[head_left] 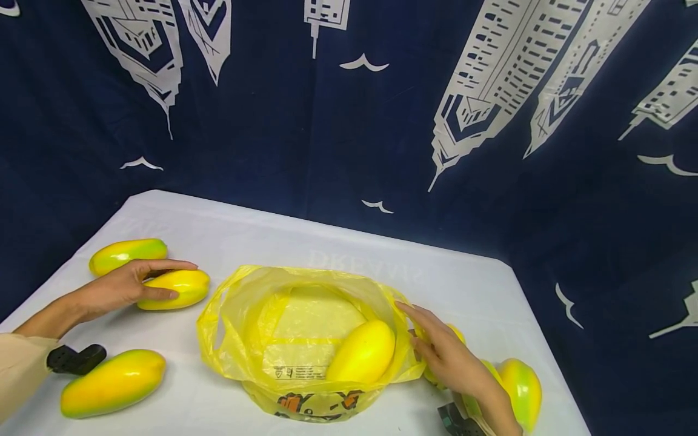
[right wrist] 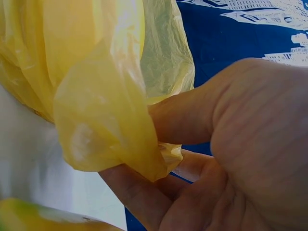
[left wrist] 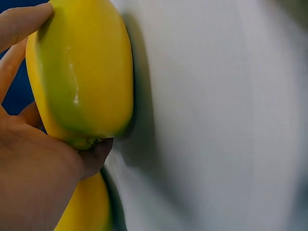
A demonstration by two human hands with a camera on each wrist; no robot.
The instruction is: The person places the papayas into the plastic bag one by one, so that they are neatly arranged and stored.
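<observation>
My left hand (head_left: 124, 284) grips a yellow-green papaya (head_left: 188, 287) left of the bag, thumb on its near side and fingers over the top. In the left wrist view this papaya (left wrist: 91, 62) is close beside the white cloth. A thin yellow plastic bag (head_left: 322, 401) stands with its mouth wide at the middle of the table, and one yellow papaya (head_left: 364, 351) lies inside on the right. At the bag's right edge my right hand (head_left: 452, 360) pinches the handle; in the right wrist view the thumb overlaps the thin plastic (right wrist: 108, 115), with fingers behind it.
Another papaya (head_left: 122, 255) lies behind my left hand, and one (head_left: 114, 383) lies nearer, by the left wrist. Several more, including a green-striped papaya (head_left: 522, 390), lie beyond my right hand, partly hidden. A dark printed curtain (head_left: 305, 151) hangs behind the white-covered table (head_left: 262, 233).
</observation>
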